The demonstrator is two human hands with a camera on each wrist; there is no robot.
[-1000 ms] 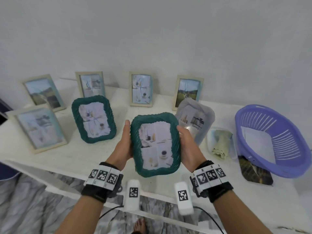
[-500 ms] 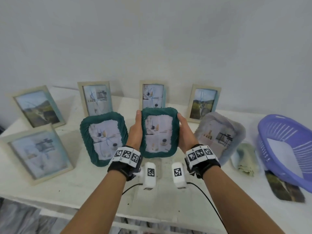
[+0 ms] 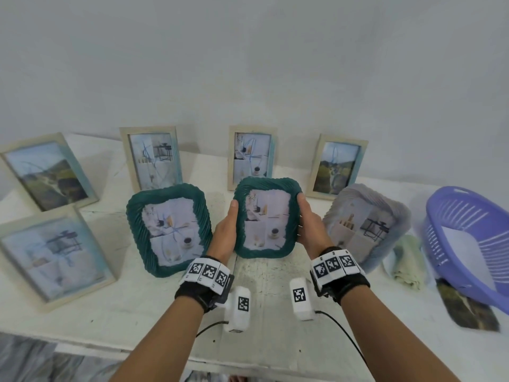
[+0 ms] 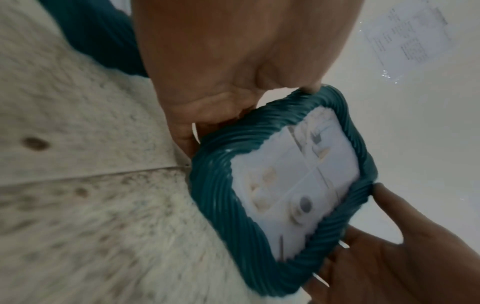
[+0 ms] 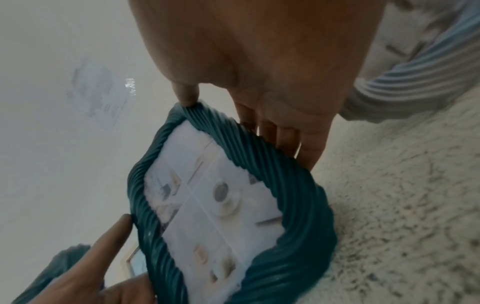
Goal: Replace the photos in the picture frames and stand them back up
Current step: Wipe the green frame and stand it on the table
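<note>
Both hands clamp the teal frame (image 3: 266,217) upright by its side edges, left hand (image 3: 226,235) and right hand (image 3: 310,228) thumbs in front, forearms reaching forward over the surface (image 3: 132,304) mid-depth.

Both hands (image 3: 268,230) hold a teal frame (image 3: 266,217) upright on the table (image 3: 137,304).

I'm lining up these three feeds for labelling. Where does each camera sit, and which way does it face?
Head: looks down the forearms at the white table; both hands hold the teal ribbed picture frame.
Left wrist: along the left hand at that frame; the right hand shows too.
Right wrist: along the right hand; the left hand shows too.
Shared: all three see the frame.
</note>
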